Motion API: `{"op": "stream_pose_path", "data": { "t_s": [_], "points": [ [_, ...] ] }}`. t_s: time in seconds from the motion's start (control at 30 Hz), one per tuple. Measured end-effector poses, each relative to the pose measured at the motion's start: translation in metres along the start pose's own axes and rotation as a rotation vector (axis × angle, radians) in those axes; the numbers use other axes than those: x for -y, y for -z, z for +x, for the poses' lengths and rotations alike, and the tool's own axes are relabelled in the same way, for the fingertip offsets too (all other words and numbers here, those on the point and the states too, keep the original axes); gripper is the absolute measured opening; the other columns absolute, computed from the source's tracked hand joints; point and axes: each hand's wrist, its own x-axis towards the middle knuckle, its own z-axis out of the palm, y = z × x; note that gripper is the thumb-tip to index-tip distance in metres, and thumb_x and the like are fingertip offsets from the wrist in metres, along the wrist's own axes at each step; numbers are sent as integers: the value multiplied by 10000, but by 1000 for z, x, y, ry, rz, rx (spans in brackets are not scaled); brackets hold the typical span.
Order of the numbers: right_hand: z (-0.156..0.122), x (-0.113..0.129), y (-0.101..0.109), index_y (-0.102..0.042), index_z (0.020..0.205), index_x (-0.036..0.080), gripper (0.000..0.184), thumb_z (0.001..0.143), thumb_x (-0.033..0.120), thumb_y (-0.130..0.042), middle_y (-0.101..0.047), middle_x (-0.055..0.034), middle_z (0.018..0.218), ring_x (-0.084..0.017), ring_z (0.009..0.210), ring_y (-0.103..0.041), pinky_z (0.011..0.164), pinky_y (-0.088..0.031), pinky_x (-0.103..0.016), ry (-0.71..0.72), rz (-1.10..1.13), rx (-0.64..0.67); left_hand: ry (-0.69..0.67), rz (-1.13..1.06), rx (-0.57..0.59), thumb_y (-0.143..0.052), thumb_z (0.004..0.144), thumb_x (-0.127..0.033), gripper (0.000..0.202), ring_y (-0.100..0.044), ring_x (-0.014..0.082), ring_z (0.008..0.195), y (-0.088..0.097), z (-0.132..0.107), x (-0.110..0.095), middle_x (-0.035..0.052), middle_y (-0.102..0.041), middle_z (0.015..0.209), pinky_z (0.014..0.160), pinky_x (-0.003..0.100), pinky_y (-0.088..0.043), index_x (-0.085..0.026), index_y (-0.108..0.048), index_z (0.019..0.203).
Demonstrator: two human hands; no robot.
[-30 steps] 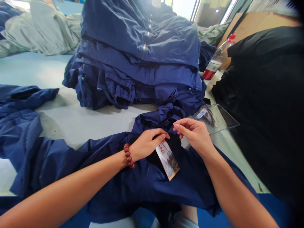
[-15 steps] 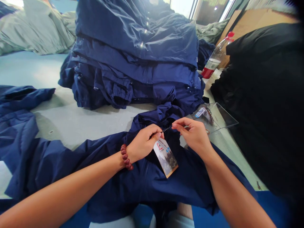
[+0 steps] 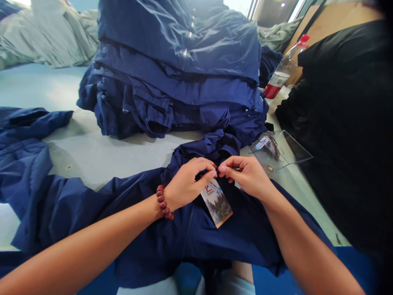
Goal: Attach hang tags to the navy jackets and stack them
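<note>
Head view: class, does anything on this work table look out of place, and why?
One thing stands out: a plastic bottle with a red cap, standing right beside the stack of navy jackets. It is the only drink among the clothing, so a spill could wet them. The tag looks undamaged.

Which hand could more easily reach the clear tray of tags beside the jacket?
Probably the right hand: it sits on the side nearer the clear acrylic tray holding tags, while the left hand, with the bead bracelet, lies farther off, across the hang tag.
</note>
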Motion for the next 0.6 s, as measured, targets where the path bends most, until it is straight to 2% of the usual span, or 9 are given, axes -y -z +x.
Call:
{"op": "stream_pose_path", "data": {
  "t_s": [0.13, 0.2, 0.27, 0.37, 0.47, 0.6],
  "points": [
    [1, -1, -1, -792, 919, 195, 309, 897, 501, -756, -765, -49, 810, -171, 695, -693, 572, -567, -262, -9, 90, -1, 76, -87, 3, -597, 1010, -272, 170, -657, 169, 993, 0, -1, -3, 34, -732, 1046, 933, 290, -481, -184, -727, 948],
    [1, -2, -1, -791, 1043, 206, 325, 931, 503, -717, -778, -57, 864, -179, 693, -701, 568, -585, -283, 20, 76, -88, 135, -138, 0, -593, 1013, -299, 190, -661, 166, 983, 1, -1, -3, 30, -727, 1043, 910, 276, -487, -181, -723, 939],
    [0, -2, -3, -775, 1159, 234, 299, 967, 446, -691, -790, -64, 953, -195, 764, -726, 627, -611, -310, 152, -68, -244, 208, -193, 2, -585, 1017, -348, 229, -662, 159, 934, 3, -2, -2, 27, -723, 1034, 850, 262, -497, -178, -719, 943],
    [-2, -2, -6, -779, 1185, 282, 220, 984, 288, -689, -791, -57, 1077, -215, 945, -745, 840, -614, -354, 490, -390, -405, 296, -274, 2, -591, 1009, -428, 281, -646, 146, 842, 3, -2, 2, 19, -711, 975, 753, 246, -493, -178, -711, 961],
    [-4, -5, -9, -777, 1184, 303, 251, 970, 196, -701, -791, -45, 1111, -214, 984, -741, 915, -591, -364, 711, -575, -383, 315, -321, 8, -598, 1003, -457, 299, -625, 136, 779, 2, -2, 5, 7, -692, 892, 714, 242, -483, -181, -710, 973],
    [-3, -9, -10, -785, 1097, 291, 210, 982, 157, -671, -798, -30, 1076, -201, 936, -741, 857, -597, -350, 735, -652, -335, 275, -306, 6, -605, 1000, -445, 296, -644, 149, 840, 1, -2, 6, 24, -723, 974, 769, 251, -494, -180, -732, 973]
  ]
}}
